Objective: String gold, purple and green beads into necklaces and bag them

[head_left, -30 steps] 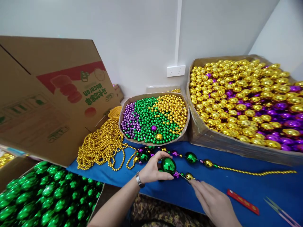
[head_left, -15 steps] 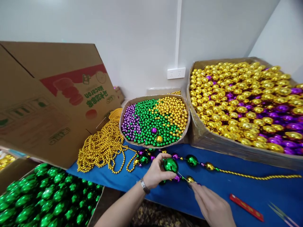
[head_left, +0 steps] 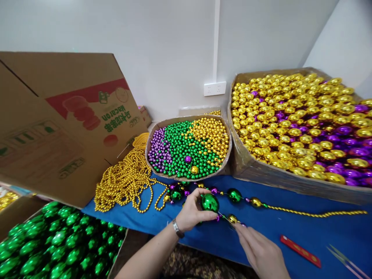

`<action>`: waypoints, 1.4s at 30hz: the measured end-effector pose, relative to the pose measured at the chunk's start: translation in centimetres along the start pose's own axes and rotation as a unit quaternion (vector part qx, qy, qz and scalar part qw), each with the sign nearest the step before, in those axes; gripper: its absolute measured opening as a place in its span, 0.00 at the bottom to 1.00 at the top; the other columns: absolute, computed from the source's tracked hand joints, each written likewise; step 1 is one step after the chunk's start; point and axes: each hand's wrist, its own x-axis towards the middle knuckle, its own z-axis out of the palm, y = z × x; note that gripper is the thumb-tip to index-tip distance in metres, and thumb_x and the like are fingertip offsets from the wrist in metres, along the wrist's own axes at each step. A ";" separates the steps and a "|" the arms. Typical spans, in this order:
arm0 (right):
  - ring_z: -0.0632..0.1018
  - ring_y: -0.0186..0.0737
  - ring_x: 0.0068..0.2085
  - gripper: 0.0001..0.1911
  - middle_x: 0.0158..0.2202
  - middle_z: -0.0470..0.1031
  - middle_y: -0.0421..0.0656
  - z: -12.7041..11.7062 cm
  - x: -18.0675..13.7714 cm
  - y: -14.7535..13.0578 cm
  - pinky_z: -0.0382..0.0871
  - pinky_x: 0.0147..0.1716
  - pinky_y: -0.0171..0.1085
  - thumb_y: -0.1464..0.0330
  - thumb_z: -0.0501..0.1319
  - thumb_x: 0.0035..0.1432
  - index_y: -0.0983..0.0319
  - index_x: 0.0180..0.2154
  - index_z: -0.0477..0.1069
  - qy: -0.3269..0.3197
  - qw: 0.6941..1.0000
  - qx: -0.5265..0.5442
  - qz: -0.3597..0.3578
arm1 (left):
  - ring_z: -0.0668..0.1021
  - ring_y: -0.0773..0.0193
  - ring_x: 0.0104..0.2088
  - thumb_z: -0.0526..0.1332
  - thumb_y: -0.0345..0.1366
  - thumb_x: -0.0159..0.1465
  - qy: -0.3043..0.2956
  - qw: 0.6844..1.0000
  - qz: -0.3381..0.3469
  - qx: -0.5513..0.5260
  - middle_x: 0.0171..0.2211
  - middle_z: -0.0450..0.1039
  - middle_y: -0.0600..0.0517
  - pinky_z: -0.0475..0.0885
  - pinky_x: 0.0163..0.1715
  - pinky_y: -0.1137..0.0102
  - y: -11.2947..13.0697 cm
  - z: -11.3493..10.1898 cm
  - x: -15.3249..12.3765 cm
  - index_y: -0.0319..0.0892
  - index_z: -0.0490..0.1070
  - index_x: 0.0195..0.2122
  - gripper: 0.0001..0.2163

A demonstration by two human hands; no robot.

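Observation:
My left hand (head_left: 192, 211), with a watch at the wrist, grips a large shiny green bead (head_left: 209, 202) between thumb and fingers. From that bead a thin, pale needle-like piece (head_left: 222, 215) runs toward my right hand (head_left: 258, 246), whose thumb and fingertips are pinched on its end. Close by those fingertips is a gold bead (head_left: 231, 219); I cannot tell whether they touch it. Behind my hands a strung bead garland (head_left: 234, 195) of green, purple and gold lies on the blue cloth, trailing into a twisted gold strand (head_left: 314, 213). My left hand partly covers the garland.
A box of small beads (head_left: 188, 149) stands ahead, with gold bead chains (head_left: 123, 182) heaped to its left. Large gold and purple beads fill a big box (head_left: 290, 128) at right. Green beads (head_left: 61, 240) lie lower left. A red case (head_left: 300, 251) and tweezers (head_left: 345, 257) are at right.
The camera view has shifted slightly. Both hands keep nearly the same grip and place, with the green bead still in my left hand.

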 end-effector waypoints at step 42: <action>0.81 0.39 0.31 0.13 0.32 0.80 0.43 -2.1 1.0 1.7 0.75 0.32 0.32 0.65 0.50 0.63 0.61 0.37 0.72 0.084 0.980 0.113 0.141 | 0.78 0.62 0.35 0.57 0.42 0.62 -0.038 0.987 0.076 0.137 0.39 0.75 0.44 0.73 0.36 0.67 5.2 2.0 10.9 0.36 0.71 0.41 0.14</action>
